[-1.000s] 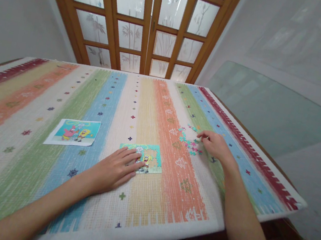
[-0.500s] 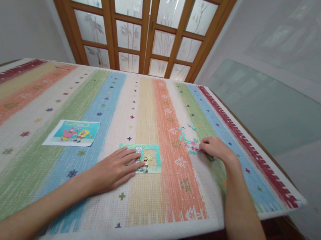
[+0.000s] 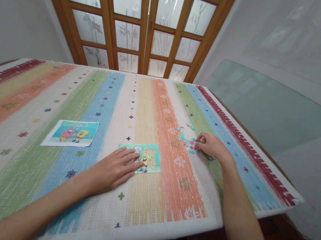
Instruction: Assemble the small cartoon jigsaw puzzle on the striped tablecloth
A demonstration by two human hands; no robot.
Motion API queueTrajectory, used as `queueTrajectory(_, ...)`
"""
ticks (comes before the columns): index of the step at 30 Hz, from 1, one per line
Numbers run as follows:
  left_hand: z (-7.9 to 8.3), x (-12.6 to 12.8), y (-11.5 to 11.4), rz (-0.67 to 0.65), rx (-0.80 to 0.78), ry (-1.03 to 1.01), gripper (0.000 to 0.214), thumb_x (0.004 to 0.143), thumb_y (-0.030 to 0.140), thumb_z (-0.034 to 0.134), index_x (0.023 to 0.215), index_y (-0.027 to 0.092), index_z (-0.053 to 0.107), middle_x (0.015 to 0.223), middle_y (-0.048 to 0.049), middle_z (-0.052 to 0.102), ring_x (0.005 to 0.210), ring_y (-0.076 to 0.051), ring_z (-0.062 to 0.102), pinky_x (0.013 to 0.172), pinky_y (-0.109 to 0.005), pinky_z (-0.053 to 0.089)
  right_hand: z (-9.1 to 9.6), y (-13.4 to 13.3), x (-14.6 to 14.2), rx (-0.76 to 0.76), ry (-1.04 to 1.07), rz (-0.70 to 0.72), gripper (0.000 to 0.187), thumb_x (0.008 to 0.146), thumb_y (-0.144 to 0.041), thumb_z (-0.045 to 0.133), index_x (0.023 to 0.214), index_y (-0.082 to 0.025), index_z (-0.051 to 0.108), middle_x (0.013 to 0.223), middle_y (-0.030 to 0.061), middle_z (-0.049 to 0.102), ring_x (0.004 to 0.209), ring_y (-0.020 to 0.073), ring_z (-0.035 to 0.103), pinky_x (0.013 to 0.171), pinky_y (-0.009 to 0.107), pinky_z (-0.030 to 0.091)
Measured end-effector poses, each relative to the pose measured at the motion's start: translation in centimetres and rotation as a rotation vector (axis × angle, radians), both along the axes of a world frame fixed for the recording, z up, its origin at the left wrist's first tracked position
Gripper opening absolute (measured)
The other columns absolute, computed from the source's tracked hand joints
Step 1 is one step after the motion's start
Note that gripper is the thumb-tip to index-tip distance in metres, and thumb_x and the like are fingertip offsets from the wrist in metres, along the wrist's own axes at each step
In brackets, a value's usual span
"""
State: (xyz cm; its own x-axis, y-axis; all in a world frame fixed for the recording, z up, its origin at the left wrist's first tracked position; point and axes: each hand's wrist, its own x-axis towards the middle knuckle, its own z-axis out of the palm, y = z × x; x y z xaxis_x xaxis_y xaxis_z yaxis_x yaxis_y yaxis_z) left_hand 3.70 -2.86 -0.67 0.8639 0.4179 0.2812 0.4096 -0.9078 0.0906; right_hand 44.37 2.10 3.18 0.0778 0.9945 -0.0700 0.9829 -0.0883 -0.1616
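My left hand [image 3: 118, 168] lies flat with fingers stretched out, resting on the left part of a partly assembled jigsaw puzzle [image 3: 153, 164]. Cartoon figures show on its joined pieces, and a tan backing is bare in the upper middle and right. My fingers cover its left side. Over to the right, my right hand [image 3: 209, 145] is at the edge of a loose heap of puzzle pieces [image 3: 186, 140], mostly turquoise and pink. Its thumb and fingertips are drawn together in a pinch; whatever is between them is too small to make out.
A printed reference picture [image 3: 74, 133] of the cartoon figures lies left of the puzzle. Everything rests on a striped tablecloth [image 3: 74, 203]; the table's front edge is close to me. Behind the table stand wooden doors with glass panes [image 3: 148, 24].
My right hand has shifted slightly left over the loose pieces, and its fingers have lifted and curled into a pinch. The left hand stays in place on the puzzle.
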Motion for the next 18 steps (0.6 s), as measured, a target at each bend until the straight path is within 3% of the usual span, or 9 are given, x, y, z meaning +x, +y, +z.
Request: queueTrajectory(18,-0.10,-0.03,0.05,-0.010,0.004,0.005,0.041,0.108,0.027,0.038,0.147,0.023,0.048,0.144,-0.0125,0.055,0.136,-0.031,0.048,0.110,-0.059,0.045,-0.13,0.14,-0.28,-0.006,0.072,0.055,0.009,0.085,-0.027,0.067,0.081,-0.020,0.072,0.067,0.0023,0.069,0.063,0.0166,0.061,0.060,0.026,0.038)
